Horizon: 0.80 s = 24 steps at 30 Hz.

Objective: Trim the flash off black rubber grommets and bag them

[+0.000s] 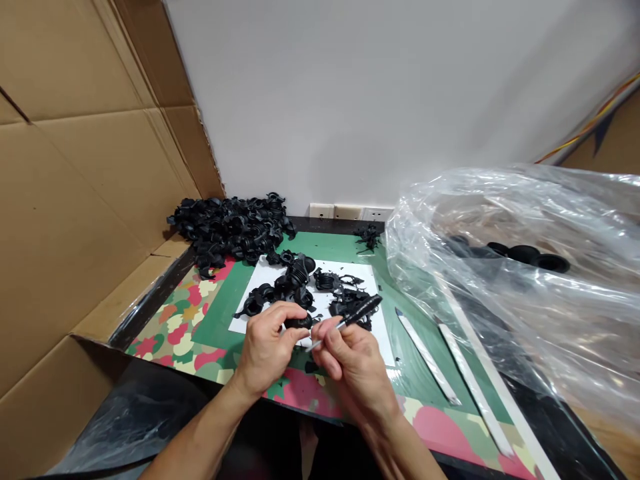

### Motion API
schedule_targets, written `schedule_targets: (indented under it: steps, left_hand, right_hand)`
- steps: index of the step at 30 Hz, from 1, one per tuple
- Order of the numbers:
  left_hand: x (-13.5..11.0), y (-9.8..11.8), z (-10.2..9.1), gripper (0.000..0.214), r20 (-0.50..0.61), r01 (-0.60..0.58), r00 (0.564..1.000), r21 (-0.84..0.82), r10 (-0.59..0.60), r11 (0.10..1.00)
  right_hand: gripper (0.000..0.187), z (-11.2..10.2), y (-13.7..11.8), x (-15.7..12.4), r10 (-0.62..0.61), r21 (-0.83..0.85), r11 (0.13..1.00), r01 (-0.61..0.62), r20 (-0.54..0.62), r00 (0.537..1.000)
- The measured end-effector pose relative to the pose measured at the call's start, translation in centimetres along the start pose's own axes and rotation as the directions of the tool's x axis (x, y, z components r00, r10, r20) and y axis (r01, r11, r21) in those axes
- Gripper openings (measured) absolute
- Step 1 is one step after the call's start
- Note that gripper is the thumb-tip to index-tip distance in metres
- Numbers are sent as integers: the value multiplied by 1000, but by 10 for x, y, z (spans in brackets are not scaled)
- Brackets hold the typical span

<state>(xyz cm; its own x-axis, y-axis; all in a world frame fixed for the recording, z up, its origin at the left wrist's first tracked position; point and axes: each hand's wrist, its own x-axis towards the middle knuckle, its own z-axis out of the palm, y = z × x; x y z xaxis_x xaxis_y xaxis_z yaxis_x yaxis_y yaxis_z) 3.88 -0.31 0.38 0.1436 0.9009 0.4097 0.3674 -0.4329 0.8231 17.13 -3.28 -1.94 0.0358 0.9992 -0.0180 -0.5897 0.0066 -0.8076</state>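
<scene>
My left hand (269, 343) is closed, pinching a small round black rubber part (299, 322) between thumb and fingers. Close beside it, my right hand (350, 347) grips a slim metal tool with a black-wrapped handle (361, 309). Its thin silver end points down and left, near the rubber part; whether they touch I cannot tell. Under and beyond my hands lies a white sheet (367, 272), bearing several ribbed black rubber pieces (299, 272) on the left and thin black scraps (350, 300) on the right.
A large heap of black rubber parts (235, 227) sits back left by a cardboard wall (90, 187). Two white-wrapped sticks (427, 357) lie on the green mat (220, 320). At right, a clear plastic bag (480, 200) holds black round parts (524, 254). Wall sockets (349, 212) stand behind.
</scene>
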Motion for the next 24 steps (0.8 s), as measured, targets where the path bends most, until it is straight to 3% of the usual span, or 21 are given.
schedule_targets:
  steps: [2, 6, 14, 18, 24]
  left_hand:
    - [1, -1, -1, 19, -4, 68, 998, -16, -68, 998]
    - [1, -2, -2, 18, 18, 172, 985, -98, -171, 980]
    - [0, 1, -3, 19, 16, 193, 981, -133, -192, 972]
    - [-1, 2, -4, 19, 10, 193, 981, -133, -194, 972]
    - [0, 5, -2, 19, 1, 167, 986, -154, -169, 974]
  right_hand:
    - [36, -4, 0, -2, 30, 39, 999, -29, -10, 1000]
    - [33, -10, -1, 1, -81, -36, 996, 78, -101, 992]
    - [23, -9, -8, 3, -259, -147, 960, 240, -127, 958]
    - [19, -14, -16, 2, -152, -162, 978, 132, -118, 981]
    - [36, -9, -17, 4, 3, -368, 929, -39, -100, 995]
